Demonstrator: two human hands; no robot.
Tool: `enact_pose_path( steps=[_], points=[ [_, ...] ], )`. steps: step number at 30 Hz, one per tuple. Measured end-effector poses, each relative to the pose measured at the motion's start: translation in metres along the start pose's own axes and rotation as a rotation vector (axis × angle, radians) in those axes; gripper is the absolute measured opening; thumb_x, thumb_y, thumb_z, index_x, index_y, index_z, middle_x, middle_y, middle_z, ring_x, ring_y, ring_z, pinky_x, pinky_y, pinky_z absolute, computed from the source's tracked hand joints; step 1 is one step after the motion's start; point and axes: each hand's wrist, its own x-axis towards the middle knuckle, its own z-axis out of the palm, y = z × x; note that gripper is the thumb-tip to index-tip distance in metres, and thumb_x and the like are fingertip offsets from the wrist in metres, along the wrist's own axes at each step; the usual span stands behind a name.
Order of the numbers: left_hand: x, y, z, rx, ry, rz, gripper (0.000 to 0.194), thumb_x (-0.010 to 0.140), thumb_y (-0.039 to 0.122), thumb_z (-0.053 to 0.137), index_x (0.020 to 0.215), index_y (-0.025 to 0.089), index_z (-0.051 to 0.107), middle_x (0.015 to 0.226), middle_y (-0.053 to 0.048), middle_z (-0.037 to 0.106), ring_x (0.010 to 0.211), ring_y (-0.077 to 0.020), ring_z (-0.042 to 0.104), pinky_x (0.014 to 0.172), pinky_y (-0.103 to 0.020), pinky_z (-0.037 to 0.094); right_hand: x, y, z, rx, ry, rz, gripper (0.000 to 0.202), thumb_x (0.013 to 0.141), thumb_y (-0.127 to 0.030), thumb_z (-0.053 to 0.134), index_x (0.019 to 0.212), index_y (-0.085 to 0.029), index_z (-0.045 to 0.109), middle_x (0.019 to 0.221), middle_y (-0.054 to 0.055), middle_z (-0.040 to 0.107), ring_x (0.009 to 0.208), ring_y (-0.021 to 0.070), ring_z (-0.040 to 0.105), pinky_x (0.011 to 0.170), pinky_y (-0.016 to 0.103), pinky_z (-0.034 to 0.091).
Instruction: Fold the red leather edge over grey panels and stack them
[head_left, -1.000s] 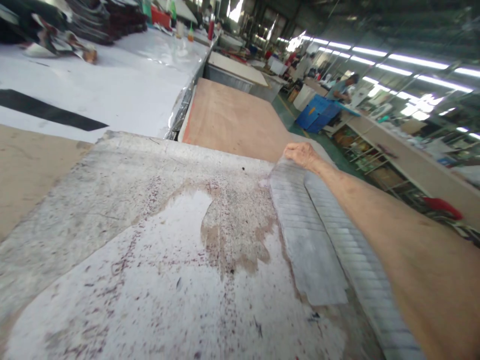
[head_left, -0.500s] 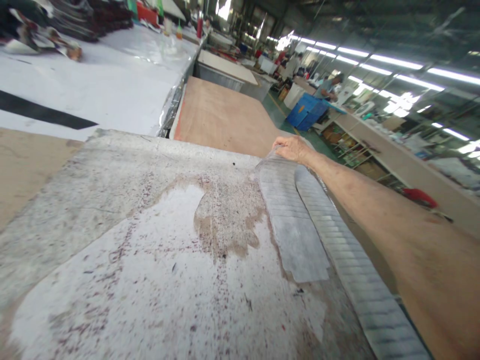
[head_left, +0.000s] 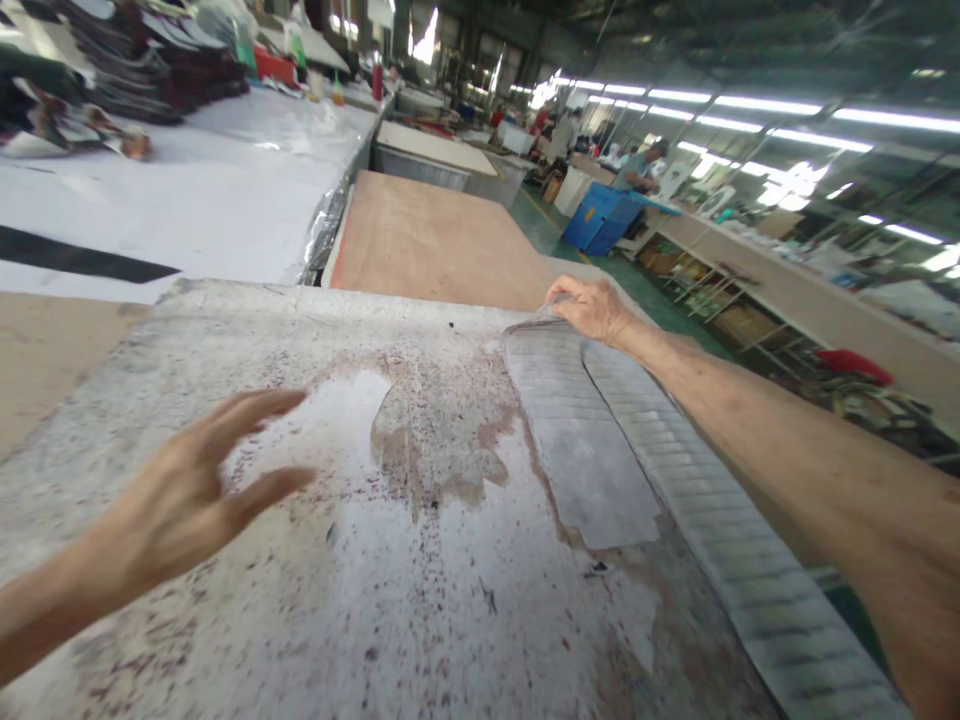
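My right hand (head_left: 589,308) pinches the far end of a grey, ribbed strip of padded fabric (head_left: 559,400) at the right edge of the worktable. That piece lies folded or doubled: a short part reaches toward the table's middle, while a long part (head_left: 720,530) runs along the edge toward me. Whether the two parts join is hidden near my fingers. Over the left side of the stained tabletop (head_left: 450,600) hangs my left hand (head_left: 217,480), slightly blurred, thumb and fingers apart, holding nothing.
A white-covered table (head_left: 225,190) at the far left bears a dark stack of pieces (head_left: 150,60), bottles and another person's hand (head_left: 135,143). Beyond my table lies a plywood board (head_left: 435,240). A blue box (head_left: 602,218) and a long shelved bench (head_left: 787,290) stand right.
My left hand has come into view from the left, over the tabletop. My right hand keeps its grip on the fabric's far end. The camera view has shifted slightly.
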Motion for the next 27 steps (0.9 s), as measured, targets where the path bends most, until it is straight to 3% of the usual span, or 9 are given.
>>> enact_pose_path(
  steps=[3,5,7,9,12,15,20,25,27],
  points=[
    [0.081,0.050,0.055,-0.069,-0.003,0.118,0.069,0.070,0.038,0.065,0.129,0.018,0.034,0.130,-0.010,0.043,0.114,-0.0285,0.045,0.095,-0.041,0.040,-0.008,0.000,-0.002,0.011,0.037,-0.016,0.016,0.075,-0.016,0.050,0.085,-0.019,0.062,0.074,-0.001,0.061,0.070,0.0164,0.055,0.064,0.025,0.038],
    [0.133,0.084,0.094,-0.099,-0.001,0.174,0.079,0.066,0.034,0.069,0.132,0.015,0.029,0.133,-0.013,0.040,0.120,-0.0293,0.040,0.099,-0.041,0.036,-0.016,0.000,-0.004,0.017,0.047,-0.034,0.017,0.072,-0.017,0.050,0.084,-0.021,0.062,0.073,-0.002,0.062,0.070,0.0167,0.055,0.065,0.025,0.038],
    [0.171,0.111,0.127,-0.128,0.014,0.228,0.085,0.064,0.030,0.072,0.134,0.017,0.026,0.136,-0.012,0.036,0.124,-0.0292,0.034,0.103,-0.042,0.031,-0.026,-0.001,-0.005,0.026,0.054,-0.052,0.018,0.072,-0.017,0.050,0.085,-0.022,0.061,0.075,-0.002,0.062,0.073,0.0173,0.055,0.067,0.026,0.038],
    [0.193,0.128,0.150,-0.159,0.022,0.253,0.071,0.071,0.029,0.067,0.131,0.017,0.032,0.133,-0.013,0.038,0.122,-0.0287,0.036,0.101,-0.046,0.031,-0.037,-0.003,-0.008,0.041,0.057,-0.071,0.018,0.072,-0.017,0.049,0.085,-0.022,0.061,0.078,-0.001,0.062,0.077,0.0178,0.055,0.070,0.026,0.038],
    [0.203,0.140,0.167,-0.220,-0.002,0.272,0.037,0.084,0.031,0.055,0.116,0.014,0.048,0.116,-0.010,0.051,0.105,-0.0228,0.051,0.090,-0.045,0.042,-0.051,-0.008,-0.016,0.077,0.068,-0.095,0.017,0.072,-0.016,0.050,0.084,-0.019,0.061,0.076,0.000,0.060,0.077,0.0178,0.055,0.072,0.028,0.038],
    [0.200,0.146,0.167,-0.288,0.003,0.259,0.025,0.086,0.032,0.052,0.101,0.012,0.055,0.100,-0.006,0.057,0.090,-0.0178,0.056,0.080,-0.038,0.048,-0.059,-0.012,-0.026,0.159,0.161,-0.119,0.015,0.071,-0.014,0.049,0.080,-0.016,0.061,0.073,0.000,0.059,0.075,0.0166,0.055,0.073,0.028,0.038],
    [0.188,0.158,0.145,-0.463,0.086,0.187,0.011,0.077,0.020,0.056,0.072,0.010,0.058,0.071,-0.002,0.058,0.076,-0.0160,0.056,0.072,-0.030,0.048,-0.057,-0.029,-0.047,0.411,0.429,-0.190,0.020,0.072,-0.013,0.042,0.085,-0.012,0.058,0.075,0.000,0.059,0.073,0.0125,0.055,0.067,0.023,0.042],
    [0.173,0.159,0.112,-0.728,0.145,0.032,0.010,0.072,0.016,0.049,0.071,0.010,0.056,0.062,-0.003,0.056,0.060,-0.0128,0.056,0.057,-0.025,0.050,-0.063,-0.062,-0.085,0.504,0.679,-0.314,0.027,0.077,-0.014,0.041,0.096,-0.013,0.060,0.093,-0.002,0.059,0.093,0.0134,0.053,0.084,0.024,0.038],
    [0.167,0.150,0.095,-0.816,0.182,-0.031,0.008,0.069,0.016,0.051,0.072,0.010,0.055,0.064,-0.003,0.057,0.058,-0.0130,0.056,0.055,-0.026,0.051,-0.070,-0.066,-0.093,0.412,0.778,-0.176,0.026,0.079,-0.022,0.045,0.100,-0.015,0.060,0.099,-0.002,0.058,0.098,0.0156,0.051,0.087,0.025,0.036]
  ],
)
